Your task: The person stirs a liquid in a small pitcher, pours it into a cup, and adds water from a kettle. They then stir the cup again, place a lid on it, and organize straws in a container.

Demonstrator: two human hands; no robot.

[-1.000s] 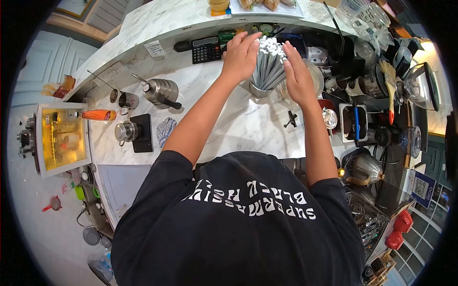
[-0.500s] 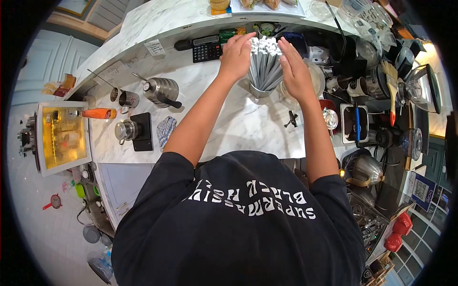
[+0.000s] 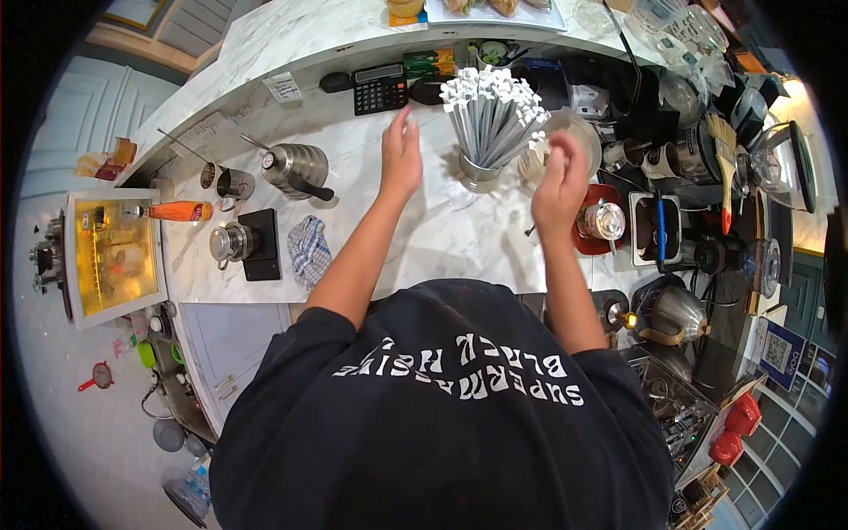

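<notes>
A bundle of thin grey sticks with white tips (image 3: pixel 491 119), which look like straws, stands fanned out in a small metal cup (image 3: pixel 480 168) on the marble counter. My left hand (image 3: pixel 401 159) is held left of the bundle, fingers stretched out and touching nothing. To the right, apart from the sticks, is my right hand (image 3: pixel 560 184), slightly blurred, its fingers extended and a little bent with nothing visible in them. A clear round plastic piece (image 3: pixel 579 137) lies behind that hand. My right forearm covers most of a small dark object on the counter.
On the left are a gooseneck kettle (image 3: pixel 300 170), a glass server on a black scale (image 3: pixel 262 247) and a checked cloth (image 3: pixel 309 250). A calculator (image 3: pixel 381 90) lies at the back. To the right stand a red tray (image 3: pixel 585 237), a metal container (image 3: pixel 647 231) and a brush (image 3: pixel 723 141).
Both hands have come away from the sticks and back toward me, the left one moving left. The white tips have spread out wider.
</notes>
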